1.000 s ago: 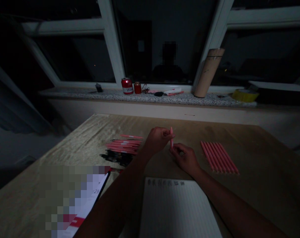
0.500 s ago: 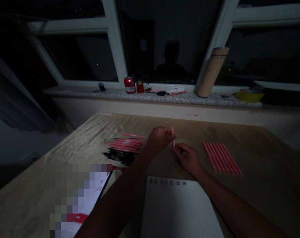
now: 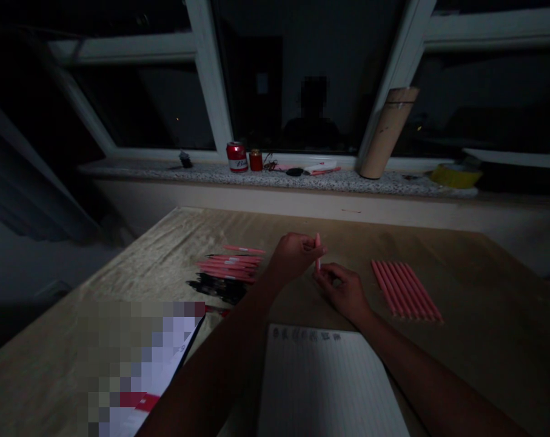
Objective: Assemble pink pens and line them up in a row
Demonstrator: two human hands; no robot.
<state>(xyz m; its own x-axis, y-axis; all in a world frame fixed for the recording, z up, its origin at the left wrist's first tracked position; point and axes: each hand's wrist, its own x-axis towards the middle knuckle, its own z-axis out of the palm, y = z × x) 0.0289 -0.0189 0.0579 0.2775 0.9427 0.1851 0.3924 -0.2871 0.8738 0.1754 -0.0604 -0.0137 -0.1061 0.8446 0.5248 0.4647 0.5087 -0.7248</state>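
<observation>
A pink pen [image 3: 318,260] stands nearly upright between my two hands, above the middle of the table. My left hand [image 3: 295,255] is closed on its upper part, with the tip showing over the fingers. At the pen's lower end, the fingertips of my right hand [image 3: 341,285] pinch it. Left of my hands lies a loose pile of pink pens [image 3: 229,266], with a heap of black pens [image 3: 217,287] just in front of it. Several pink pens [image 3: 406,290] lie side by side in a neat row on the right.
A lined notebook [image 3: 327,382] with handwriting along its top lies near me. To its left is a partly blurred paper [image 3: 165,358]. On the windowsill stand a red can [image 3: 237,158], a small red jar [image 3: 255,160], a tan flask [image 3: 386,136] and yellow tape [image 3: 456,176].
Hardly anything differs. Both hands keep their hold on the pink pen, which looks very slightly straighter. The whole view has shifted a little.
</observation>
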